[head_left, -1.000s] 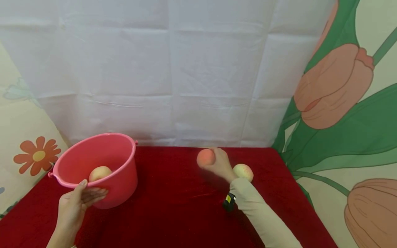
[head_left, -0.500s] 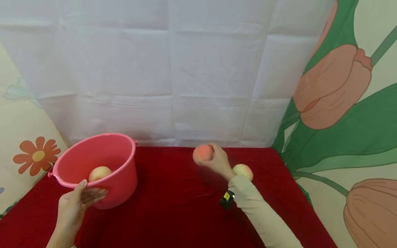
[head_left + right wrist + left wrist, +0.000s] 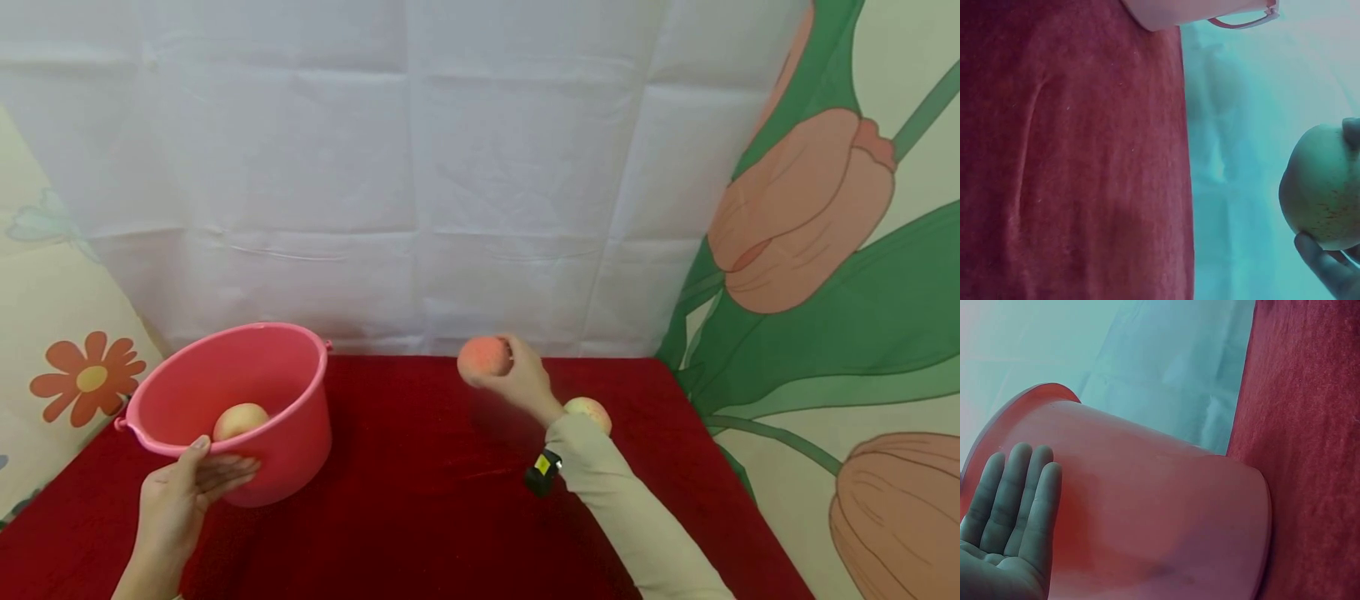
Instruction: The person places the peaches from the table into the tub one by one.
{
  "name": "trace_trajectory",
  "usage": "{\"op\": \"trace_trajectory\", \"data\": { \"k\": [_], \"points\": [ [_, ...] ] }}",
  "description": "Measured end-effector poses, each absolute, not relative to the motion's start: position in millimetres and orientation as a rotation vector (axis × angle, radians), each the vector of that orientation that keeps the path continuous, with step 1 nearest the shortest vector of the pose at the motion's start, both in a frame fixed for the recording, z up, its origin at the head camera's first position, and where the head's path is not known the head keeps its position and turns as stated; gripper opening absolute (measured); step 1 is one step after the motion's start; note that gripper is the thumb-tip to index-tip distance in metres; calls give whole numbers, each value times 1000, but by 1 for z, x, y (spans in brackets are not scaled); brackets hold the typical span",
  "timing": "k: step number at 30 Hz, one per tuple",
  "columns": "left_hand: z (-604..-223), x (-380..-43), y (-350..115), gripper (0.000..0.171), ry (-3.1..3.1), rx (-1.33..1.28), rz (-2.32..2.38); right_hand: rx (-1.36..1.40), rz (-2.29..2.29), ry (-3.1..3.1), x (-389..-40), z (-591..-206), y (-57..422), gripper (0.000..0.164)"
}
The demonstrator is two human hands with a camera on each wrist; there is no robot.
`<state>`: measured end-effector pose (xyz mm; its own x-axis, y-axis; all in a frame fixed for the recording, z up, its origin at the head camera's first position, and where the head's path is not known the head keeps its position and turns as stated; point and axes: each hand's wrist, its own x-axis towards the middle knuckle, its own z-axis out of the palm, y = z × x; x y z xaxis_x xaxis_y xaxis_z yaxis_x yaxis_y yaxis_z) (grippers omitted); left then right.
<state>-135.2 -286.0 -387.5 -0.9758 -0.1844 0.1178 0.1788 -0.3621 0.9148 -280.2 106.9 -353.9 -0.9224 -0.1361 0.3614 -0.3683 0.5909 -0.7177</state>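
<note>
Holding the orange peach (image 3: 483,359) in my right hand (image 3: 517,383), I have it lifted clear of the red cloth (image 3: 420,500), fingers curled round its far side and thumb underneath. In the right wrist view its skin (image 3: 1322,187) looks matte and faintly speckled, a round ball that I judge light and a little soft, so it wants a cupped grip round its widest part, not a fingertip pinch that could bruise it or let it roll out. At about four o'clock from it, partly behind my beige sleeve (image 3: 622,508), a paler peach (image 3: 588,410) rests on the cloth.

Over at nine o'clock stands the pink bucket (image 3: 300,433), smooth glossy plastic with a rolled rim, tipped slightly towards me. Another pale peach (image 3: 240,421) lies inside it against the near wall. My left hand (image 3: 187,492) lies flat against the bucket's near side, fingers (image 3: 1019,494) straight and together, thumb up by the rim, steadying and not clasping.

The cloth is a plush, velvety red; behind it hangs a creased white sheet (image 3: 420,167), with painted tulips (image 3: 810,200) at two o'clock.
</note>
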Motion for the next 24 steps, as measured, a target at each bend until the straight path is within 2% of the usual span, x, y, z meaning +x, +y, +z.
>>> {"op": "trace_trajectory", "data": {
  "k": [11,17,22,24],
  "points": [
    [-382,-133,-282,39,-1606,-17,-2458,489,1406,-2481,-282,-342,97,63],
    [-393,-138,-288,40,-1608,-58,-2415,546,1489,-2430,-283,-337,93,63],
    [-419,-152,-308,40,-1650,-41,-2384,576,1515,-2412,-284,-331,86,64],
    [-443,-164,-325,40,-1646,-59,-2390,591,1531,-2399,-285,-329,83,63]
  ]
}}
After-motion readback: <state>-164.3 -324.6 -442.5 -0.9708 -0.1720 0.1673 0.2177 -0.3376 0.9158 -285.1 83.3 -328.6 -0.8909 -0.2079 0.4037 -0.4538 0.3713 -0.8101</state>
